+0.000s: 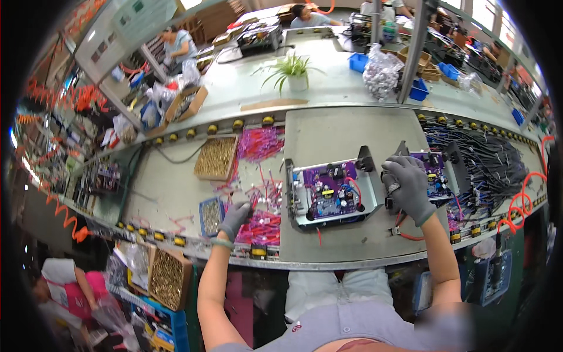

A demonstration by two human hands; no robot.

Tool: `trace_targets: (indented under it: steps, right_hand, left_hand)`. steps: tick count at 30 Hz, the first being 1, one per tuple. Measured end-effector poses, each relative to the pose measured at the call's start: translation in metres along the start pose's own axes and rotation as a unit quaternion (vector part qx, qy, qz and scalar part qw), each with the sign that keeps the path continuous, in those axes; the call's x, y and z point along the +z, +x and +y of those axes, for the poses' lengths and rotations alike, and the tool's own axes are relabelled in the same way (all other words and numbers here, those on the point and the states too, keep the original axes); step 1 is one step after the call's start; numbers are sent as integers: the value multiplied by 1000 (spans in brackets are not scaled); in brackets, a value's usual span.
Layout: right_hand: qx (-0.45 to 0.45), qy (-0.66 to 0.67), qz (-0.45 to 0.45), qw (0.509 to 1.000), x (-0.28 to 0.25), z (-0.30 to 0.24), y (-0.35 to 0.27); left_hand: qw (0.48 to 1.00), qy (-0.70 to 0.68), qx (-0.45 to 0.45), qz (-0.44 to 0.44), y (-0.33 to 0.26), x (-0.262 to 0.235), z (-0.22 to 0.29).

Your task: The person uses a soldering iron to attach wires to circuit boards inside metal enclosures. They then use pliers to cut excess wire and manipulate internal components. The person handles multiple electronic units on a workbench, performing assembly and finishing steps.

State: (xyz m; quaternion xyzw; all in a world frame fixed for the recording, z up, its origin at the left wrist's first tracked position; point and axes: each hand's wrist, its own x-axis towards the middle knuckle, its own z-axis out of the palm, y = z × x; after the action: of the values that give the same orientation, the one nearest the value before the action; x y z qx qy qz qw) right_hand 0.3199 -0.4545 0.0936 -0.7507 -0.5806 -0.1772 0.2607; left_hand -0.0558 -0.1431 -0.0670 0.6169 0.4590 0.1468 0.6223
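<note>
At frame centre a purple circuit board lies in its metal tray. The gloved right hand is closed on a tool at the tray's right edge. The gloved left hand reaches, fingers curled, into pink wires at lower left. The board is judged stiff but fragile, best held by the tray's rim; the wires are judged light and limp.

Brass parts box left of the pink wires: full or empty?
Full. The cardboard box is covered edge to edge with small brass-coloured parts, no bare bottom showing. It sits beside the pink wires, ahead of the left hand.

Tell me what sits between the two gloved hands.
In the head view, a metal tray holding a purple circuit board lies between left hand and right hand.
</note>
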Motion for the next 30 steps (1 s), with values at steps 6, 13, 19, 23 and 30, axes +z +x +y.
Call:
trace_targets:
  steps: [6,13,19,23,30]
  right_hand:
    - [17,44,-19,999,8,-6,13]
    - [-19,44,-14,999,11,-7,10]
    - [100,143,-52,983,14,-40,-3]
    - [68,92,-13,993,37,-35,-11]
    - [102,154,-5,983,48,-22,-21]
  left_hand:
    - [995,98,19,-14,-5,4,-6]
    - [997,64,17,-39,-17,-22,-24]
    - [987,161,23,13,10,-33,-25]
    - [956,287,47,40,36,-8,-13]
    - [718,663,96,192,98,66,-31]
